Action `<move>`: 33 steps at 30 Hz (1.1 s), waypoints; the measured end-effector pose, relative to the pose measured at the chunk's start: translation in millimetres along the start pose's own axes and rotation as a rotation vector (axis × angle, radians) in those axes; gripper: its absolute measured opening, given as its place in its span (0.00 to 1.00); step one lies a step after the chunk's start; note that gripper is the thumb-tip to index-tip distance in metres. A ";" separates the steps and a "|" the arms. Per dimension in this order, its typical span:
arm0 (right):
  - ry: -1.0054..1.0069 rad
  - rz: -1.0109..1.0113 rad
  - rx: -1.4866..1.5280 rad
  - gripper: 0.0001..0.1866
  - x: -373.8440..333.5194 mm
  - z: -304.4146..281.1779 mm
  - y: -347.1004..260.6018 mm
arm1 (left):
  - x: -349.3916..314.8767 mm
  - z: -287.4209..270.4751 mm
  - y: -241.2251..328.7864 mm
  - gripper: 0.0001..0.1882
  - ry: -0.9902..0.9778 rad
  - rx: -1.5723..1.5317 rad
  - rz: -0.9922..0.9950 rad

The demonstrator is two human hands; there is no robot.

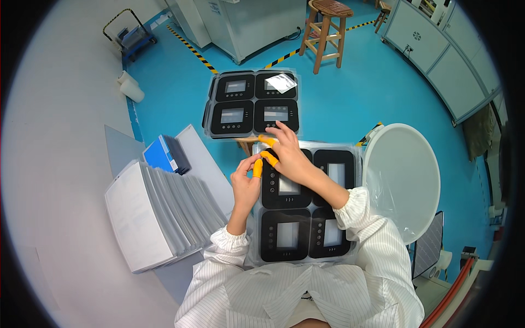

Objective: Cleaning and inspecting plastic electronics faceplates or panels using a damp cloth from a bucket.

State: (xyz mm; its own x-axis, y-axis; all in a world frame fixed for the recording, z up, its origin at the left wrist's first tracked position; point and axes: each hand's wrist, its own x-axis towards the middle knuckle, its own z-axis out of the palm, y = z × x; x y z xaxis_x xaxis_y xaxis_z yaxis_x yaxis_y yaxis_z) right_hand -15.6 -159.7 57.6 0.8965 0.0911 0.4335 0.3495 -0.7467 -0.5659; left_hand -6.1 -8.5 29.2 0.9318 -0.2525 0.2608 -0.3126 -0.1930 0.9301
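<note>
Both my hands meet at the upper left corner of a black panel (pixel 286 203) with a window and small round icons. It lies in a clear plastic tray (pixel 256 240) with several similar panels, in front of my body. My left hand (pixel 246 186) is closed at that corner, thumb against the fingers; what it pinches, if anything, is too small to make out. My right hand (pixel 293 158) reaches over the panel, its fingers apart and its thumb tip close to my left fingertips. Yellow finger cots (pixel 269 158) cover some of my fingertips.
Beyond my hands, another tray of black panels (pixel 232 116) carries a small clear bag (pixel 281 83). At left stand stacked white sheets (pixel 143 216) and a blue box (pixel 161 154). A large round white tub (pixel 402 180) is at right; a wooden stool (pixel 330 27) stands farther off.
</note>
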 end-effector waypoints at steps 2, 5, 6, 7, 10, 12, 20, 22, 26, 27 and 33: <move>0.068 -0.064 -0.151 0.23 -7.6 0.8 -7.5 | 0.4 1.7 2.5 0.17 0.034 -0.026 0.023; 0.046 -0.082 -0.217 0.24 -21.8 1.6 -11.1 | 0.5 1.9 4.7 0.17 0.040 -0.020 0.043; 0.055 -0.083 -0.226 0.23 -23.0 1.0 -11.6 | 0.3 1.6 4.2 0.17 0.040 -0.019 0.042; 0.055 -0.083 -0.224 0.23 -22.8 -0.6 -12.1 | 0.2 1.1 3.4 0.17 0.041 -0.020 0.030; 0.118 -0.136 -0.180 0.20 -18.0 -5.9 -10.3 | 0.4 0.7 6.7 0.17 0.037 -0.024 0.013; 0.224 -0.142 -0.089 0.16 -15.4 -7.1 -6.3 | 0.7 1.3 10.3 0.17 0.033 -0.027 0.007; 0.228 -0.257 0.117 0.10 -6.1 -4.8 -4.9 | 0.1 0.1 -1.2 0.08 -0.018 -0.176 -0.073; 0.145 -0.272 0.108 0.11 -18.3 -10.2 -8.7 | 6.1 -4.3 1.6 0.09 -0.053 -0.274 -0.113; 0.054 -0.286 0.068 0.10 -42.5 -12.3 -7.9 | 24.4 0.4 1.5 0.14 -0.149 -0.330 -0.112; 0.056 -0.285 0.064 0.10 -42.5 -16.6 -10.5 | 28.5 0.3 -1.1 0.14 -0.173 -0.271 -0.111; -0.187 -0.045 0.571 0.03 -61.6 -59.7 -23.1 | 76.1 -16.2 -33.5 0.10 0.014 -0.574 -0.443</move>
State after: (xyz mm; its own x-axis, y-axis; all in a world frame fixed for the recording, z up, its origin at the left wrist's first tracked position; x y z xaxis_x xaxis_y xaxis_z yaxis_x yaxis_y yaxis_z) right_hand -95.2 -187.5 85.8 0.8918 0.2680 0.3645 0.4329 -0.2717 -0.8595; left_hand 78.3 -5.9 22.0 0.9520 -0.2532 -0.1718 0.2370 0.2552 0.9374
